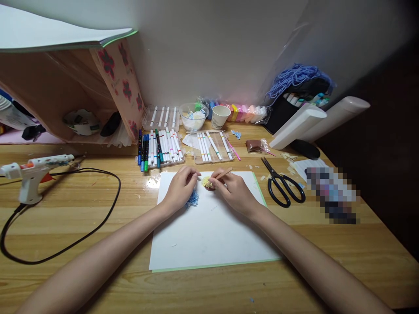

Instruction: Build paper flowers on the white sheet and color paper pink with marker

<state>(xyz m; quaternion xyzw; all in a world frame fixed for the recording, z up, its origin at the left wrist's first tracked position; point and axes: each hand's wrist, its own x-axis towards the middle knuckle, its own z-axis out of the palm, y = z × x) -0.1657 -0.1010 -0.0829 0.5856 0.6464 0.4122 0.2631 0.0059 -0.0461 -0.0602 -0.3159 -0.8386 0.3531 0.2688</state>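
Observation:
My right hand (235,190) is closed round a thin wooden stick (225,172) that slants up to the right. By its fingertips is a small ball-like piece covered in pale yellow bits (206,182), with a brown underside. I cannot tell whether those fingers also grip this piece. My left hand (181,186) rests to the left of it, fingers curled together, and what they hold, if anything, is hidden. Beside and partly under the left hand lies a heap of blue shreds (193,199). All this is over a white paper sheet (209,235).
Black-handled scissors (283,183) lie right of the paper. Behind it are markers (165,146), a clear bowl (194,117), a paper cup (220,116) and packs of coloured clay (247,112). At left, a glue gun (32,174) trails a looping black cord (113,209).

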